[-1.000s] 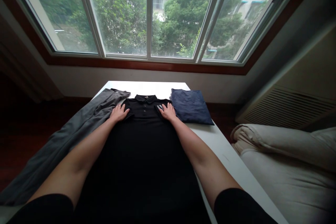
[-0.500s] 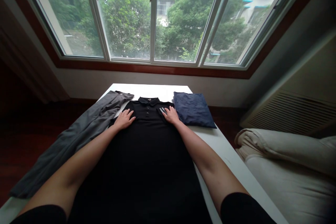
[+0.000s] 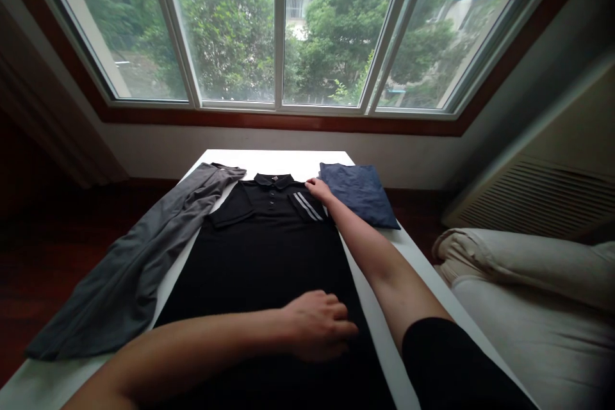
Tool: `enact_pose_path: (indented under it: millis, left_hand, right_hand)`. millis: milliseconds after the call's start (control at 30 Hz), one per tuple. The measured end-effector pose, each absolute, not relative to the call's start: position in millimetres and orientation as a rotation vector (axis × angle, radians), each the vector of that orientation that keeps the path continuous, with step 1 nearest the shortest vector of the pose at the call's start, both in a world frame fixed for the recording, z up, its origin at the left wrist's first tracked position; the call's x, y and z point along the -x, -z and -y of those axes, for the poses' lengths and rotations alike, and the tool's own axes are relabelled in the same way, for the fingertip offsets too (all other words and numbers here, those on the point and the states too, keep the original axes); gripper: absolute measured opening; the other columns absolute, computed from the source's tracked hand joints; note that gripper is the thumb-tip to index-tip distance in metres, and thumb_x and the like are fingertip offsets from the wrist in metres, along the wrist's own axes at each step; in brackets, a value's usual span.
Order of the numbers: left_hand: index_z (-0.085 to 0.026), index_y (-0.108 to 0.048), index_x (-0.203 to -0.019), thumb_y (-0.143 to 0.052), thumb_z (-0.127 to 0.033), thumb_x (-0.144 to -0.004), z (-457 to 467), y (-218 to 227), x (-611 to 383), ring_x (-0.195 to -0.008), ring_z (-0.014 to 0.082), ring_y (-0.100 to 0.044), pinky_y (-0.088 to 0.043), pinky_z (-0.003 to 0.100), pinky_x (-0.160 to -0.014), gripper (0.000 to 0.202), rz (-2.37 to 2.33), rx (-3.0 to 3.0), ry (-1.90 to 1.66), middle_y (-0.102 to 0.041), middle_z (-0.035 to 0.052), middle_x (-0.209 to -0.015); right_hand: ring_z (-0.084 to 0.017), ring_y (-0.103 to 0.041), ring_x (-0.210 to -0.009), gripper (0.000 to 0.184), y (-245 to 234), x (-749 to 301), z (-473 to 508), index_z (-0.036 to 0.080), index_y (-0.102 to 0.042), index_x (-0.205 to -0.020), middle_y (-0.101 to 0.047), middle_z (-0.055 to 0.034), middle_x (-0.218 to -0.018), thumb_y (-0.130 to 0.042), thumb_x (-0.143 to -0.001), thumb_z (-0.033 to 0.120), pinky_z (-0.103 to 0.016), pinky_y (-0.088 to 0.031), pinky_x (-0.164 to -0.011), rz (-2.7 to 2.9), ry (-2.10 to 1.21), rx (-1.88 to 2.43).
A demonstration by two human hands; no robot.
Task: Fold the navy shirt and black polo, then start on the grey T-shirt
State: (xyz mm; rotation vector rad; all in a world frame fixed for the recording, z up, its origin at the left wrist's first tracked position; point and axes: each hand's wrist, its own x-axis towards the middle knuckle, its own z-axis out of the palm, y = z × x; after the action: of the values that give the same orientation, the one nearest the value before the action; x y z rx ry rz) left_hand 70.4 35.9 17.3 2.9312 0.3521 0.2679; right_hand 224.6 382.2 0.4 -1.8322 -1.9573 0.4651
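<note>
A black polo shirt (image 3: 269,250) lies spread on the white table, collar toward the window, its sleeves folded inward over the chest. Two light stripes mark the cuff of the right-hand sleeve. At the shirt's right shoulder, my right hand (image 3: 319,191) has its fingers closed on the edge of the cloth, close to a folded navy garment (image 3: 360,195). My left hand (image 3: 321,325) reaches across the lower part of the shirt toward its right side edge. Its fingers are loosely bent and apart, with nothing seen in them; the thumb is hidden.
Grey trousers (image 3: 125,262) lie lengthwise along the left side of the white table (image 3: 273,159), reaching to its near edge. To the right stand a pale cushioned seat (image 3: 528,307) and a slatted panel (image 3: 542,205). A window with a red-brown sill (image 3: 288,120) is beyond.
My left hand has left the left sleeve and moved down and right across the shirt. My right hand has shifted from the striped sleeve up to the shoulder edge, uncovering the stripes.
</note>
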Motion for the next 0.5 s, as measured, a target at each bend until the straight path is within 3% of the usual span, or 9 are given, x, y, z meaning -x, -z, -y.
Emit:
enact_pose_path:
  millis: [133, 233, 367, 500]
  left_hand:
    - [-0.021, -0.055, -0.133, -0.055, -0.048, -0.099, 4.6, -12.5, -114.8, -0.078, 0.0226, -0.068, -0.044, 0.035, -0.055, 0.043, -0.124, -2.923, -0.243, -0.07, 0.0073, -0.099]
    - [-0.021, -0.059, -0.118, -0.056, -0.04, -0.099, 3.7, -9.8, -130.0, -0.068, 0.0217, -0.067, -0.038, 0.033, -0.047, 0.027, -0.104, -2.837, -0.138, -0.069, 0.0048, -0.088]
    - [-0.023, -0.061, -0.108, -0.058, -0.03, -0.095, -3.8, -13.4, -129.4, -0.07, 0.0208, -0.066, -0.038, 0.032, -0.049, 0.015, -0.068, -2.8, -0.108, -0.067, 0.0025, -0.084]
    - [-0.023, -0.063, -0.11, -0.057, -0.03, -0.098, -2.8, -39.6, -106.4, -0.085, 0.0217, -0.063, -0.045, 0.034, -0.061, 0.016, -0.091, -2.908, -0.258, -0.066, 0.008, -0.103]
  right_hand:
    - [-0.026, -0.059, -0.128, 0.039, 1.6, -244.8, -391.5, 0.02, -0.068, -0.132, -0.066, -0.012, -0.137, -0.064, -0.094, 0.024, -0.032, -0.042, -0.11, 2.057, -0.415, 1.851]
    - [-0.028, -0.055, -0.132, 0.05, 8.2, -255.1, -393.2, 0.019, -0.062, -0.14, -0.062, -0.0142, -0.14, -0.069, -0.091, 0.024, -0.035, -0.039, -0.114, 2.099, -0.386, 1.881]
    - [-0.028, -0.052, -0.136, 0.059, 12.9, -255.5, -398.8, 0.023, -0.055, -0.147, -0.058, -0.0144, -0.144, -0.07, -0.09, 0.028, -0.037, -0.039, -0.114, 2.091, -0.374, 1.925]
    - [-0.034, -0.054, -0.133, 0.069, 10.8, -245.9, -406.6, 0.018, -0.051, -0.15, -0.054, -0.0212, -0.145, -0.074, -0.087, 0.035, -0.042, -0.044, -0.109, 1.972, -0.417, 2.041]
